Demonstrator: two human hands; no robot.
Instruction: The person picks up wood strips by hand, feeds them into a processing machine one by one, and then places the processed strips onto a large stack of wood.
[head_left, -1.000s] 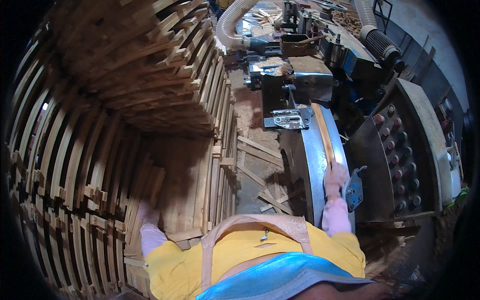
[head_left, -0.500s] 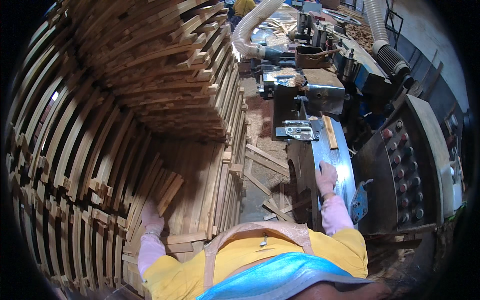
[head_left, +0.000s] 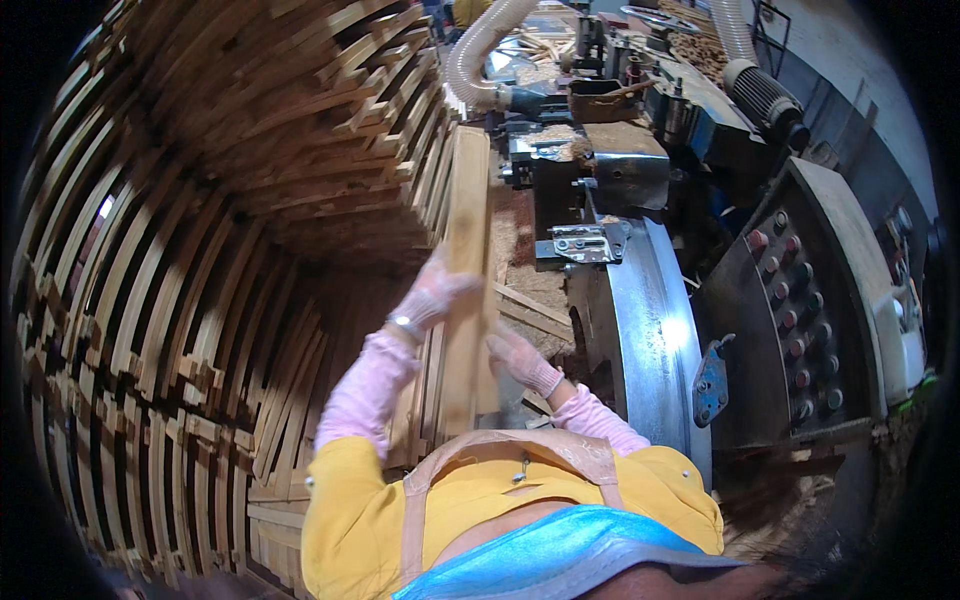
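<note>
A long light-brown wooden board, perhaps several strips together, rises upright in front of me, between the wood stacks and the machine. Gloved, my left hand is closed around its left edge, thumb across the face. My right hand, also gloved, presses against the board's right side lower down; its fingertips are partly hidden behind the wood. To the right lies the machine's shiny metal bed, with a metal guide bracket at its far end.
Tall stacks of wooden strips wall in the left side. On the right stand a control panel with several buttons and a blue metal bracket. A ribbed hose hangs at the back. Loose strips lie on the floor.
My left hand has risen from the strips at lower left and now holds a board. My right hand has left the metal bed for that board. The strip on the bed is out of sight.
</note>
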